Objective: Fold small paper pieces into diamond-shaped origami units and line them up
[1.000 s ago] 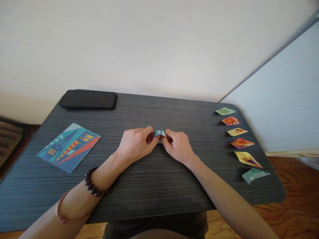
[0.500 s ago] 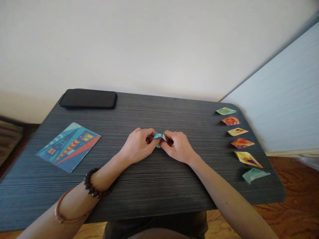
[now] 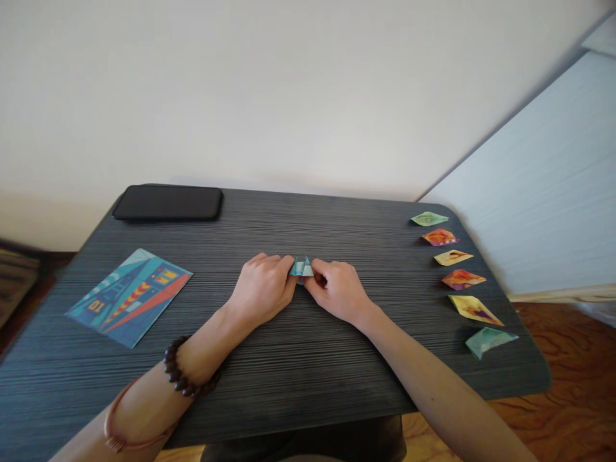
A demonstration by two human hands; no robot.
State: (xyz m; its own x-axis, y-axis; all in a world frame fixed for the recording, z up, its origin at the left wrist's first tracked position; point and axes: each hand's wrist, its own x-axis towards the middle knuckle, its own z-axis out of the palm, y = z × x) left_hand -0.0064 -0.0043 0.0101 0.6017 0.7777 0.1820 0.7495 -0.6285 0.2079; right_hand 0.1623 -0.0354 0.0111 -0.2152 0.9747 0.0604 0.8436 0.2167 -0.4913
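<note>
A small folded piece of blue paper sits at the middle of the dark striped table. My left hand pinches its left side with curled fingers. My right hand pinches its right side the same way. Both hands rest low on the tabletop, and most of the paper is hidden between the fingertips. My left wrist wears a dark bead bracelet and a thin copper-coloured bangle.
A black phone lies at the table's far left. A blue printed paper sheet lies left of my hands. Several small folded paper pieces form a row along the right edge. A pale panel stands to the right.
The hands have pressed the blue paper down from slightly raised to flat against the table. The view has tilted a little, shifting everything lower in the frame.
</note>
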